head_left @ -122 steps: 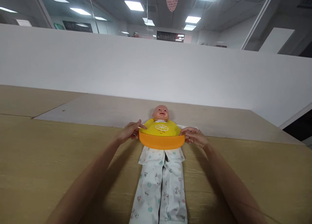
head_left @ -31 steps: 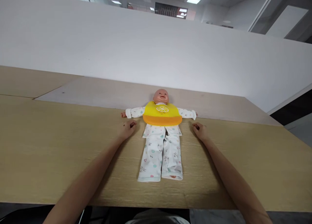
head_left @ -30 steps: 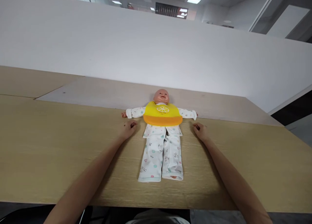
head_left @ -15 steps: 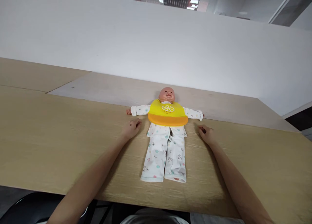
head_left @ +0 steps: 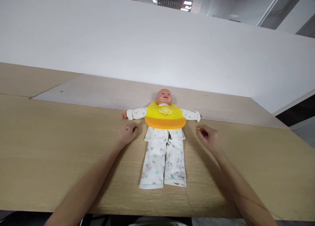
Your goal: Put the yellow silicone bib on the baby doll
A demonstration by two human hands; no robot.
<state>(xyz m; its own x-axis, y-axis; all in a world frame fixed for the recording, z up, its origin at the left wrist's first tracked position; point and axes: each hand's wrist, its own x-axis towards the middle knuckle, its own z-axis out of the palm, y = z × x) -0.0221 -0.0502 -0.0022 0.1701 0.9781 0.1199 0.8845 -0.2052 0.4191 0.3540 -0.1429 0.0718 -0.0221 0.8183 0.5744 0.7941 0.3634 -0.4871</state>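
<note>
A baby doll (head_left: pixel 164 96) lies on its back with both arms stretched out sideways. It wears a white patterned top and white patterned trousers (head_left: pixel 155 163). Around its neck is a yellow bib (head_left: pixel 165 110) with a white citrus-slice print and an orange catch pocket (head_left: pixel 165 123). My left hand (head_left: pixel 128 133) rests on the table, loosely curled and holding nothing, just below the doll's sleeve on the left. On the other side, my right hand (head_left: pixel 207 137) is curled with nothing visible in it, apart from the doll and below its other sleeve.
The doll lies on a wooden table (head_left: pixel 61 147), its head on a paler strip (head_left: pixel 105 91) along the back. A white partition (head_left: pixel 147 42) stands behind. The table's front edge runs close to me, with dark seating partly visible beneath.
My right hand has lifted slightly and come a little nearer the camera. The view has shifted slightly to the right; the doll and bib lie as before.
</note>
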